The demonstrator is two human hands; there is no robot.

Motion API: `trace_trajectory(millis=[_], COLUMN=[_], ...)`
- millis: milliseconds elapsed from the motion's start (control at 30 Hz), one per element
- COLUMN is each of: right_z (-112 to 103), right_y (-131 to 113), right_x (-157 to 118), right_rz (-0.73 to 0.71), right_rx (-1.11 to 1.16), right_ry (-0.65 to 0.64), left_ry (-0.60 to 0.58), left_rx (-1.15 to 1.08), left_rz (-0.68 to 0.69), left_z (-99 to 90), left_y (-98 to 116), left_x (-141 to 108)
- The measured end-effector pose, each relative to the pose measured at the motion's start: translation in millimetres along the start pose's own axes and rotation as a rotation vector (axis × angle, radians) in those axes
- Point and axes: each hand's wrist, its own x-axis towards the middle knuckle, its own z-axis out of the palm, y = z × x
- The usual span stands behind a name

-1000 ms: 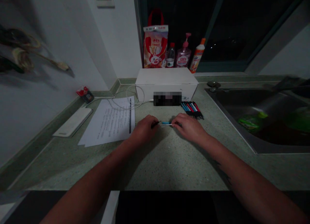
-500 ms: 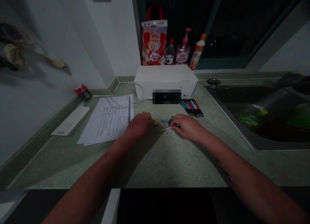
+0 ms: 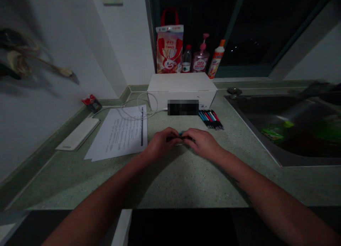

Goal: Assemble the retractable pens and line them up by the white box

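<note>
Head view, looking down on a speckled green counter: left hand and right hand meet at its centre, fingers curled inward and tips almost touching. Both hands appear clenched on a blue pen lying crosswise between them. Only a short blue stretch and a dark end show past the fingers; the rest is hidden, and whether the pen touches the counter cannot be told.

Step in hand, as judged: two-handed work on this one pen, though whether parts are being joined or pulled apart cannot be told. Any next move calls for a steady hold from both hands, with the fingers loosened only enough to free the pen.

Nearby: a row of pens lies just beyond the right hand, in front of a white box. Printed sheets lie left of the left hand, under a white cable — a white case just beside them. Behind the box stand a red-handled bag and bottles; to the right lies a steel sink.
</note>
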Motion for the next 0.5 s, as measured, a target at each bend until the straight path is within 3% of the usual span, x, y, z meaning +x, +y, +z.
trace_trajectory(millis=[267, 367, 500], right_z=[-4.1, -0.9, 0.8], right_y=[4.5, 4.6, 3.8], right_x=[2.5, 2.6, 2.5], right_rz=[0.149, 0.166, 0.155], right_rx=[0.204, 0.343, 0.345], right_ry=[0.024, 0.037, 0.109], left_ry=[0.132, 0.135, 0.128], left_rx=[0.053, 0.023, -0.035], left_rz=[-0.001, -0.033, -0.108], left_z=[-7.4, -6.1, -4.6], left_y=[1.5, 3.9, 6.9], left_x=[2.6, 2.1, 2.4])
